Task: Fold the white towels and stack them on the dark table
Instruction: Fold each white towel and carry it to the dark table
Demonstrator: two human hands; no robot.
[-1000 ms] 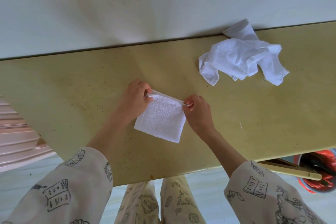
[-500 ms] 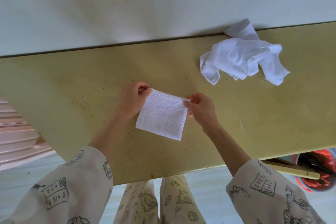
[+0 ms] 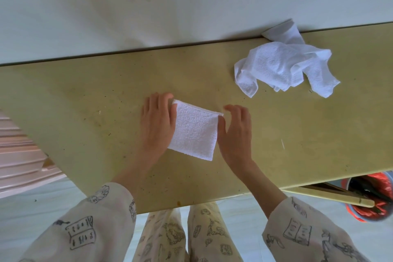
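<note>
A small white towel [image 3: 194, 130], folded into a square, lies flat on the yellowish table [image 3: 85, 102]. My left hand [image 3: 157, 123] rests flat with fingers spread along the square's left edge, touching it. At the square's right edge is my right hand [image 3: 235, 132], open, its fingers lightly bent and its thumb against the cloth. Neither hand grips the towel. A crumpled heap of white towels [image 3: 282, 64] sits at the table's far right, against the back edge.
A pale wall [image 3: 170, 6] runs along the table's far edge. Below the table's near right corner a red-lined bin [image 3: 370, 195] stands on the floor. Pinkish slatted furniture [image 3: 19, 155] is at the left. My patterned trouser legs show under the near edge.
Both hands pinched the folded towel's top corners before. They have let go and now lie open along its left and right sides; the towel rests flat.
</note>
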